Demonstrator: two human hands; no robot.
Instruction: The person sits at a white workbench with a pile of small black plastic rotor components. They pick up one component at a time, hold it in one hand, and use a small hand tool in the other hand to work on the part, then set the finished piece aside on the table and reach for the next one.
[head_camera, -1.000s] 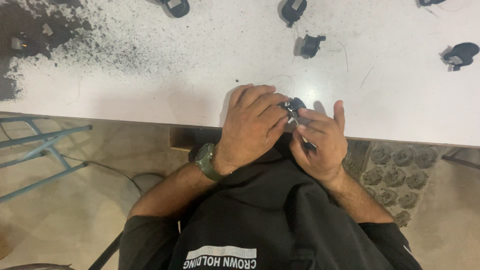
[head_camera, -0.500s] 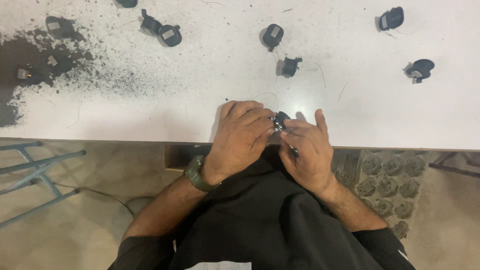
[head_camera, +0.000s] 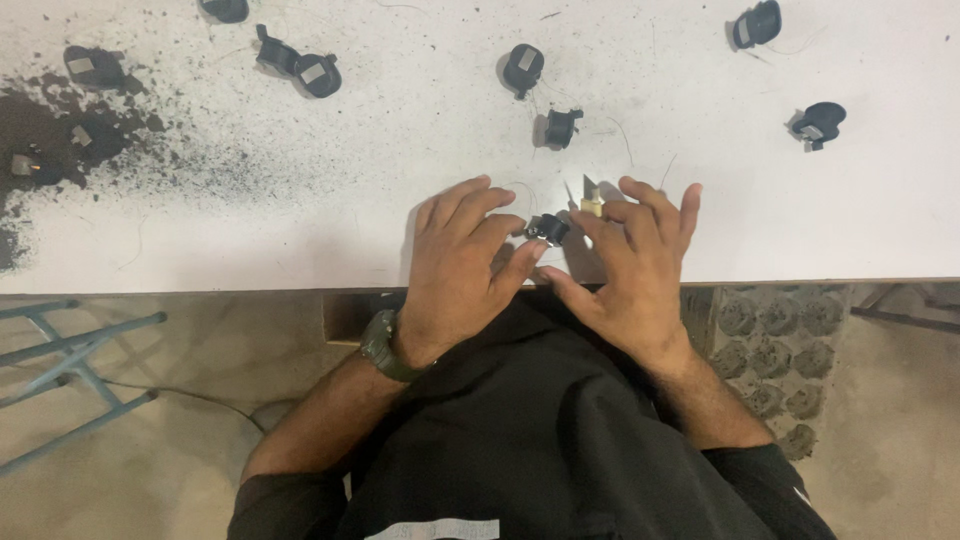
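My left hand (head_camera: 465, 272) rests at the front edge of the white table (head_camera: 300, 230), a green watch (head_camera: 380, 346) on its wrist. Its thumb and forefinger pinch a small black part (head_camera: 548, 229). My right hand (head_camera: 632, 270) meets that part from the right with its fingers fanned out. Its forefinger and thumb hold a short tool with a beige handle (head_camera: 591, 205), whose thin metal tip points up and to the left. My palms hide the underside of the part.
Several similar black parts lie scattered farther back, among them ones in the middle (head_camera: 523, 68) (head_camera: 562, 127) and on the right (head_camera: 818, 122) (head_camera: 757, 22). Dark powder (head_camera: 60, 140) covers the table's left end. A blue metal frame (head_camera: 70, 380) stands on the floor.
My view has shifted so that more of the table shows. Both hands have slid forward on the table, and my right fingers have spread apart, uncovering the tool.
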